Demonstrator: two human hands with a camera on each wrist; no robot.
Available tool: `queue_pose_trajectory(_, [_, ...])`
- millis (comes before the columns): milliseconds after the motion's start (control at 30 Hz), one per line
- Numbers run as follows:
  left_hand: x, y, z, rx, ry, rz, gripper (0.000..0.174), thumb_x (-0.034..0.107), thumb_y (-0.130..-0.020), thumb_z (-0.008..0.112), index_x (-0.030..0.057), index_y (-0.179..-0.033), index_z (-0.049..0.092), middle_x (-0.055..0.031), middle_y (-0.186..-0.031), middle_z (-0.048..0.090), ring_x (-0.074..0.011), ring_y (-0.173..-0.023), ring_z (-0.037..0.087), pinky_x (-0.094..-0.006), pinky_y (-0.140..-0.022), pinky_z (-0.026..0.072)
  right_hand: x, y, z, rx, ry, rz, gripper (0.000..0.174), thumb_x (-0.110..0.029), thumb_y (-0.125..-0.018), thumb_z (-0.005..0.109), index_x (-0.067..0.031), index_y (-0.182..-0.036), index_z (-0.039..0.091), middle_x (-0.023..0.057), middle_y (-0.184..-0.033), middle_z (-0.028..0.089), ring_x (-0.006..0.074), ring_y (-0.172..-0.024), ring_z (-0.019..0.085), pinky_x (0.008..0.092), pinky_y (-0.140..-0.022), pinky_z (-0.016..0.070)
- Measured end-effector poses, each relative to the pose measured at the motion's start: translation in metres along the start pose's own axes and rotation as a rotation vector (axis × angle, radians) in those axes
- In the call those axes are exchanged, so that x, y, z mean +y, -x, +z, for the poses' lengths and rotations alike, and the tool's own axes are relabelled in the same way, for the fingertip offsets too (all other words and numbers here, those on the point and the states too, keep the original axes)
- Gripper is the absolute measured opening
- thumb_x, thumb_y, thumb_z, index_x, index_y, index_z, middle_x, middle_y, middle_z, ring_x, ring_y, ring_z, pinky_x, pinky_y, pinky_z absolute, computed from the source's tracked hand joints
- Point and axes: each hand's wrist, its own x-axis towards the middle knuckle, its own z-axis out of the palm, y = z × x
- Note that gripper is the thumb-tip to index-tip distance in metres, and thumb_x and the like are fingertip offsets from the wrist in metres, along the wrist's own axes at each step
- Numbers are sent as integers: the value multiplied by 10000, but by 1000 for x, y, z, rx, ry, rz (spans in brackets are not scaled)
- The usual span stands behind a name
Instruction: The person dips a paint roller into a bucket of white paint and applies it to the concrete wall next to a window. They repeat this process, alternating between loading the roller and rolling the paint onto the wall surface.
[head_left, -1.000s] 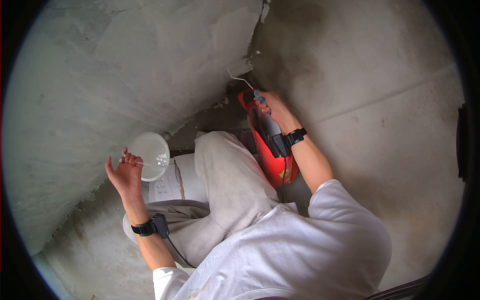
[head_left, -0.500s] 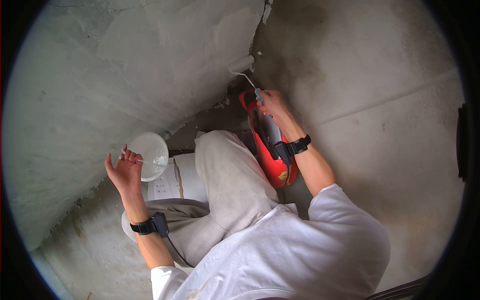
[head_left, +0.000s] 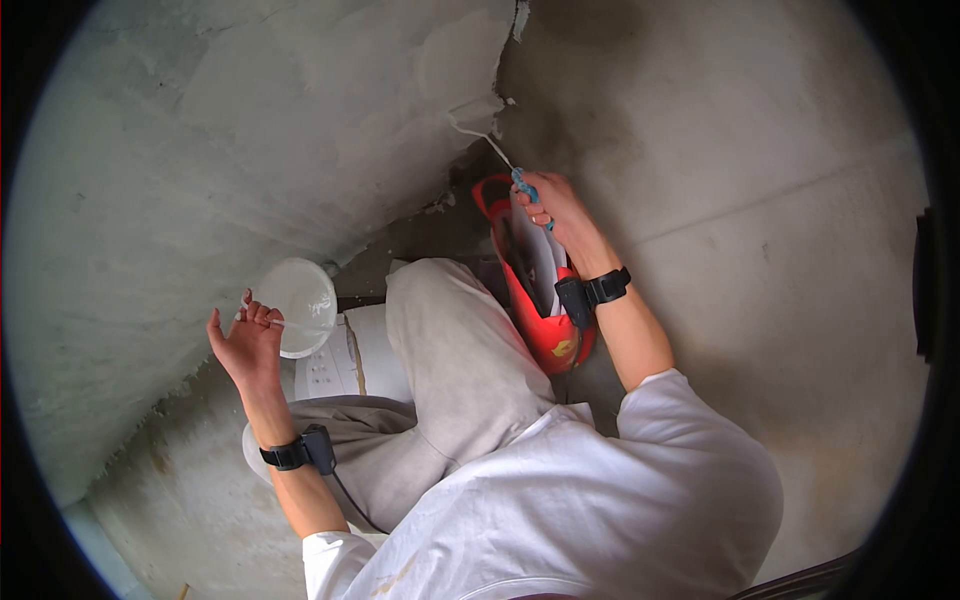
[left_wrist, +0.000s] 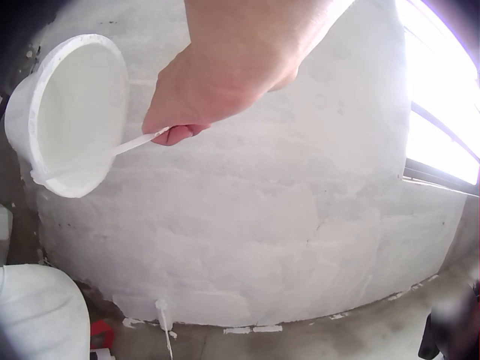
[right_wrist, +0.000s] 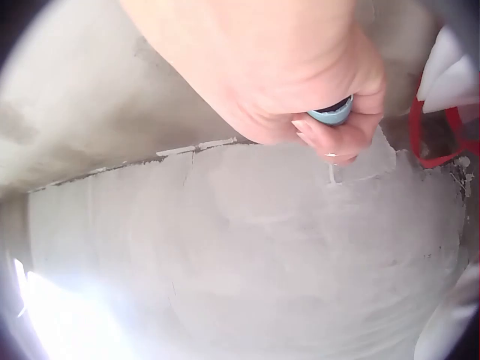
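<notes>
My right hand [head_left: 555, 207] grips the blue handle [head_left: 524, 184] of a paint roller, its fingers curled round it. The roller's white wire frame [head_left: 488, 140] reaches to the lower edge of the pale wall [head_left: 330, 110]. In the right wrist view the handle's end [right_wrist: 331, 112] shows in the curled fingers of the hand [right_wrist: 300, 82]. My left hand [head_left: 250, 345] holds the thin white handle of a white bucket [head_left: 300, 305]. From the left wrist view, the bucket [left_wrist: 79, 112] hangs tilted by that handle [left_wrist: 135, 144], below the left hand [left_wrist: 217, 86].
A red bag [head_left: 548, 338] with pale things inside stands on the floor by my right forearm. A white cylindrical container [head_left: 380, 350] lies beside my bent leg. Grey concrete floor [head_left: 780, 250] spreads to the right. A bright window [left_wrist: 446, 112] shows at the wall's side.
The roller has shifted slightly along the wall's lower edge, up and left of where it was. My right hand has turned a little with it. My left hand and the bucket have barely moved.
</notes>
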Motion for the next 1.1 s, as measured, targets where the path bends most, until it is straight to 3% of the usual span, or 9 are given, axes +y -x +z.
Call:
queue_pose_trajectory(100, [0, -2, -1, 24, -4, 15, 510, 387, -944, 554, -67, -1171, 499, -46, -805, 438, -165, -753, 428, -334, -766, 386, 3, -8, -11, -70, -182, 92, 188, -198, -977, 546, -23, -921, 584, -5, -685, 538, 26, -474, 355, 205, -405, 243])
queue_pose_trajectory(233, [0, 0, 4, 39, -32, 25, 499, 391, -943, 554, -61, -1148, 509, -47, -797, 443, -165, -749, 432, -332, -765, 387, 0, -8, -3, -14, -203, 92, 191, -198, -981, 541, -25, -913, 582, -6, -684, 540, 21, -475, 359, 198, -402, 242])
queue_pose_trajectory(300, [2, -3, -1, 28, -19, 14, 487, 391, -942, 552, -57, -1129, 514, -48, -793, 442, -166, -746, 432, -331, -755, 387, -7, 0, 9, 74, -9, -43, 201, -206, -984, 538, -22, -913, 581, -5, -683, 542, 17, -471, 357, 194, -398, 241])
queue_pose_trajectory(533, [0, -5, -5, 80, -31, 39, 491, 397, -940, 550, -56, -1124, 512, -45, -789, 434, -167, -741, 433, -329, -739, 384, -41, 19, 10, 11, -103, -134, 212, -211, -985, 531, -14, -921, 575, -5, -671, 527, 15, -461, 346, 196, -385, 227])
queue_pose_trajectory(633, [0, -5, -5, 105, -27, 46, 492, 401, -935, 555, -52, -1122, 515, -47, -788, 443, -169, -740, 438, -326, -740, 385, -46, 19, 4, -36, -173, -107, 216, -212, -986, 528, -3, -944, 564, 3, -674, 522, 17, -459, 343, 195, -374, 222])
queue_pose_trajectory(800, [0, -5, -5, 79, -16, 33, 480, 394, -926, 568, -47, -1112, 524, -49, -783, 456, -170, -742, 446, -330, -743, 388, -15, -5, -18, -113, -387, 98, 219, -202, -990, 519, 14, -978, 548, 15, -685, 512, 25, -451, 343, 186, -362, 224])
queue_pose_trajectory(1100, [-1, -5, -6, 46, 5, 25, 475, 389, -926, 574, -47, -1106, 516, -47, -810, 431, -168, -748, 420, -331, -753, 383, 29, -41, -32, -2, -258, 188, 213, -197, -989, 525, 10, -954, 556, 8, -666, 504, 30, -453, 340, 193, -371, 226])
